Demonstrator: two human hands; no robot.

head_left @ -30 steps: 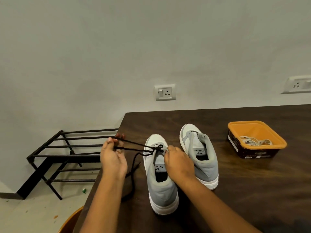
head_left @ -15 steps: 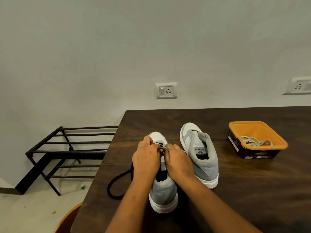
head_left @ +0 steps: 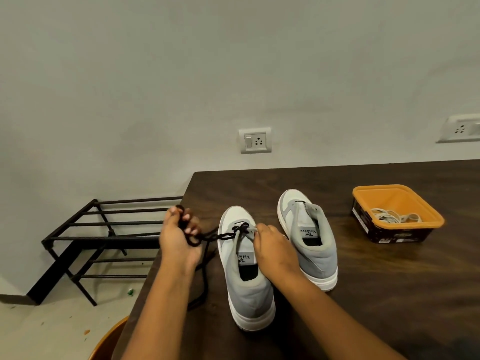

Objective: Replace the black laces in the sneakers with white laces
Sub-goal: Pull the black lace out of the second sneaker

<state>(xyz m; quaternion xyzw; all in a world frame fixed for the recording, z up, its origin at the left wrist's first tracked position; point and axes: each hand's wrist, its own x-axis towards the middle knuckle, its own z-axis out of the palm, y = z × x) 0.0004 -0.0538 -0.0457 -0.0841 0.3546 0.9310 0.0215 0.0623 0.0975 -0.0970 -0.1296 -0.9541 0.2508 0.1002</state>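
L hand (head_left: pixel 179 237) clenches black lace (head_left: pixel 223 236), which runs to 3 o'clock into sneaker (head_left: pixel 249 294) w/ R hand (head_left: pixel 272 250) gripping its upper.

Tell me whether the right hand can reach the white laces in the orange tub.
Probably yes: the orange tub is open-topped; the right hand need only release the near grey sneaker and clear the far sneaker.

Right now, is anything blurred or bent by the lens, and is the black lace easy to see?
Head view: the left hand is slightly motion-blurred; the black lace shows clearly over the pale sneaker but fades against the dark table; the wide lens tilts the wall socket at the right edge; dim, even light, no glare.
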